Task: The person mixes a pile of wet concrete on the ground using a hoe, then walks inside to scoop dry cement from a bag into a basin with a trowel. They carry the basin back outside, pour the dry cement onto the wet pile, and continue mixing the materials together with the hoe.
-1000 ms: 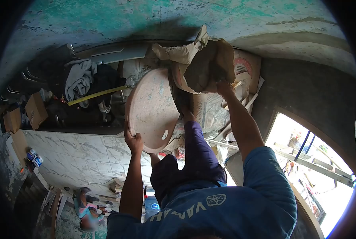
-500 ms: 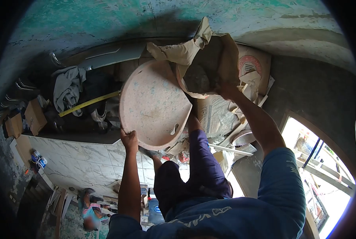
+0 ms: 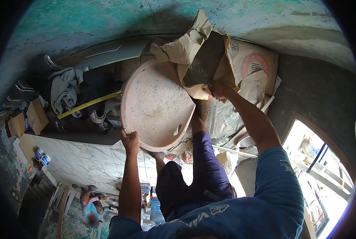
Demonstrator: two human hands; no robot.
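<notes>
A round, shallow pinkish basin (image 3: 156, 103) with a small handle slot is tilted in front of my legs. My left hand (image 3: 130, 139) grips its lower left rim. Beside the basin's upper right edge, an open brown paper sack (image 3: 190, 44) gapes, with grey powdery material (image 3: 202, 69) inside. My right hand (image 3: 222, 90) is closed on the sack's lower edge. Its fingertips are partly hidden by the paper.
A yellow level (image 3: 89, 104) and grey cloth (image 3: 66, 91) lie at left. A printed sack (image 3: 255, 63) leans behind the open one. A white strip (image 3: 236, 151) crosses right of my legs. Another person (image 3: 92, 207) is at lower left.
My right hand has shifted slightly left along the sack's edge. The sack's mouth gapes wider and shows more of its inside. The left hand still holds the basin.
</notes>
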